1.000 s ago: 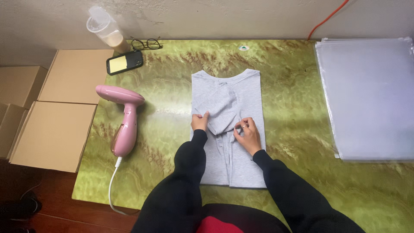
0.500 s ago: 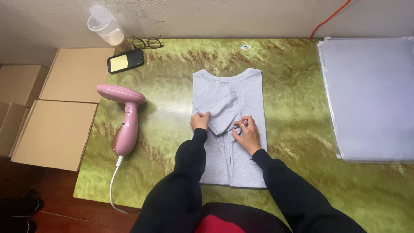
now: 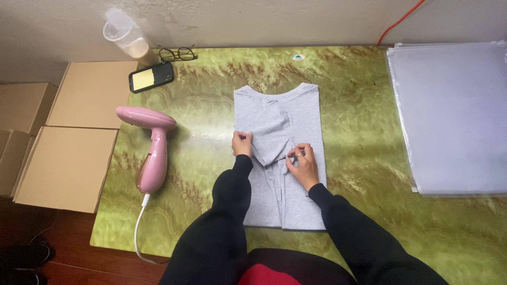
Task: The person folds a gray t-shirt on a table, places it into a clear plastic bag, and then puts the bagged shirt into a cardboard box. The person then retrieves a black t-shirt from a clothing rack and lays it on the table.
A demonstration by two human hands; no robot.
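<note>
Head view | grey shirt (image 3: 296, 121) table centre, sides already folded in, bottom half unfolded | left hand (image 3: 242, 143) pinches sleeve flap at 9 o'clock edge | right hand (image 3: 302, 166) pinches flap tip | steamer (image 3: 153, 150) at 9 o'clock, idle

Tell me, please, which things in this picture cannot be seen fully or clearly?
- Stack of clear plastic bags, head view: cut off by the right edge.
- Cardboard boxes: cut off by the left edge.
- Grey shirt: lower part hidden under the black sleeves.
- Left hand and right hand: fingertips curled into the fabric, grip unclear.
- Steamer cord: runs off the table.
</note>
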